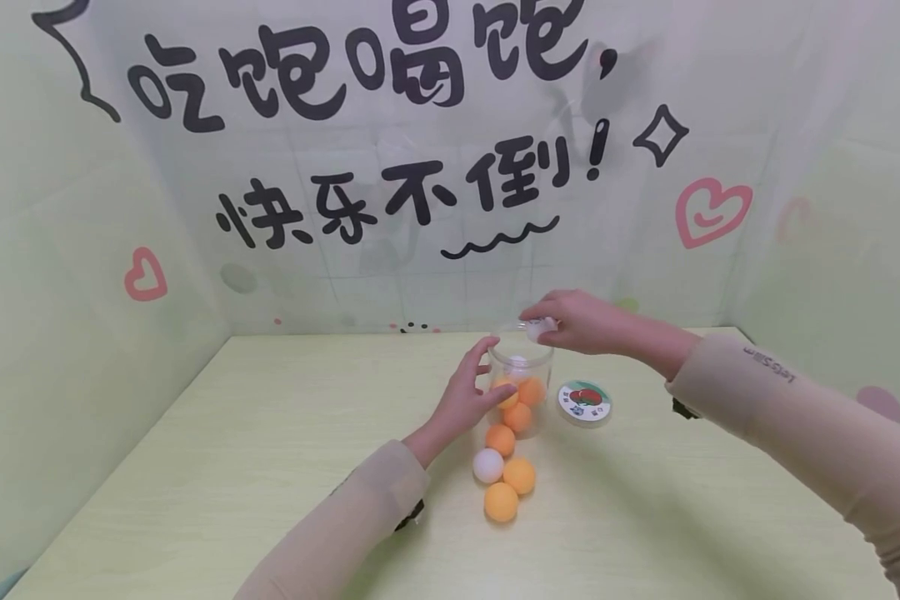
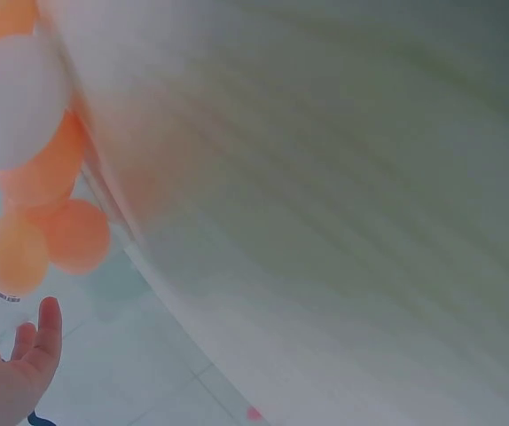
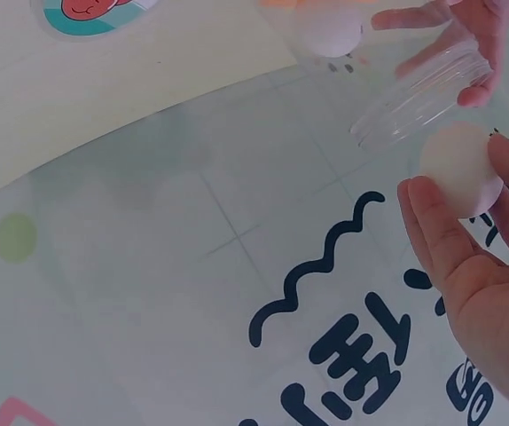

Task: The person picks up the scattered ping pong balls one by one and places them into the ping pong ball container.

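A clear plastic jar (image 1: 523, 357) stands upright on the table, with several orange balls and a white ball (image 1: 517, 364) inside. My left hand (image 1: 471, 387) grips the jar from its left side, thumb on the near face and fingers round the far side. Above the jar's mouth my right hand (image 1: 581, 322) pinches a white ping-pong ball (image 3: 461, 170) between thumb and fingertips. A loose row of balls lies on the near side of the jar: an orange ball (image 1: 500, 440), a white ball (image 1: 488, 465) and two yellow-orange balls (image 1: 501, 502).
Right of the jar lies a round lid (image 1: 585, 402) with a red and green picture. The pale wooden table (image 1: 330, 417) ends at a printed curtain (image 1: 390, 275) behind the jar. Similar curtain sheets hang at both sides.
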Demonstrator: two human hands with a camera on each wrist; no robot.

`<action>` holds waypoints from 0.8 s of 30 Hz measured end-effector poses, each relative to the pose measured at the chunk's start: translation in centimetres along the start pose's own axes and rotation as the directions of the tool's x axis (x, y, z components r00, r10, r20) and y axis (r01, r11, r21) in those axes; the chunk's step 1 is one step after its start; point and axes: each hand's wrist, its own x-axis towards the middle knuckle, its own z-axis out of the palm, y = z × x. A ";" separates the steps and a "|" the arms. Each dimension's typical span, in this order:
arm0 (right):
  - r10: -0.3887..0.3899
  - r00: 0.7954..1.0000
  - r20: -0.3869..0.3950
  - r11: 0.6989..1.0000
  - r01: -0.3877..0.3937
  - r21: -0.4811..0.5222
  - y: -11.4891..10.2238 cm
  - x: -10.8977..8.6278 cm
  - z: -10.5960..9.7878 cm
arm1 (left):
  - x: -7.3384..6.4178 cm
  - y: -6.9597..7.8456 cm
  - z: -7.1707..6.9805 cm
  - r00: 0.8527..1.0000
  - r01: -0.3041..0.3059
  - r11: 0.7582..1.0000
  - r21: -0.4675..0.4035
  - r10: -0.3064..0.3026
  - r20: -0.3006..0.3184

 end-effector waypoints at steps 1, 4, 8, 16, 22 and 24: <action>0.003 1.000 0.011 1.000 -0.003 -0.001 0.0 0.1 0.1 | 0.0 0.0 0.0 1.000 0.003 1.000 0.000 -0.003 0.001; 0.008 0.999 0.042 1.000 -0.008 -0.001 0.0 0.3 0.3 | 0.0 0.1 0.0 1.000 0.006 1.000 -0.004 -0.006 0.003; 0.006 0.998 0.057 1.000 -0.005 -0.005 0.0 0.3 0.5 | -0.4 1.1 -0.1 1.000 0.008 1.000 -0.014 -0.008 0.011; 0.015 0.999 0.045 1.000 -0.016 0.017 0.4 0.0 0.4 | -1.7 4.3 -0.9 1.000 -0.010 1.000 -0.007 0.010 0.009; 0.037 0.998 0.042 0.998 -0.039 0.049 0.9 -0.4 0.8 | -0.6 1.7 -0.4 1.000 -0.005 1.000 -0.011 0.005 0.010; 0.055 0.997 0.047 0.996 -0.058 0.064 1.2 -0.5 1.1 | -0.2 0.6 -0.1 1.000 -0.003 1.000 -0.008 0.003 0.009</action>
